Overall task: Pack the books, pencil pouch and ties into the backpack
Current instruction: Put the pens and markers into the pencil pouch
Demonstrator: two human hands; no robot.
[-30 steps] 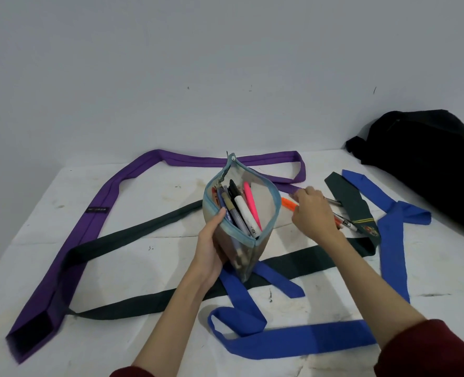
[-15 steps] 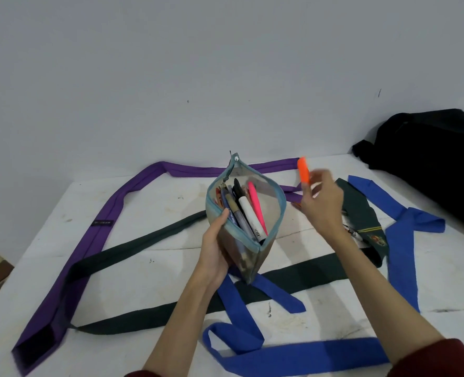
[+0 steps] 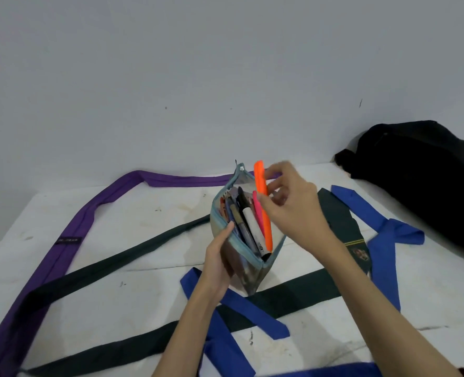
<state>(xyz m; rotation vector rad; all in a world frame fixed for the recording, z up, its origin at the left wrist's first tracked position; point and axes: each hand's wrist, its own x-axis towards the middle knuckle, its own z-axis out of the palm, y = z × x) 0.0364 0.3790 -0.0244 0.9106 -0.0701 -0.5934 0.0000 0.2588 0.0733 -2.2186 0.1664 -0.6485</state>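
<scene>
Now the right hand (image 3: 288, 208) pinches the orange highlighter (image 3: 263, 205) at its upper end, long axis steeply tilted, its lower tip already inside the open mouth of the pencil pouch (image 3: 241, 240), which the left hand (image 3: 220, 257) grips upright mid-counter; the black backpack (image 3: 426, 180) lies well apart at the counter's far right corner

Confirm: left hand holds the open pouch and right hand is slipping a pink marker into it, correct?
Not quite. The head view shows the right hand slipping an orange marker in; a pink one already sits inside. The left hand does hold the open pouch.
</scene>
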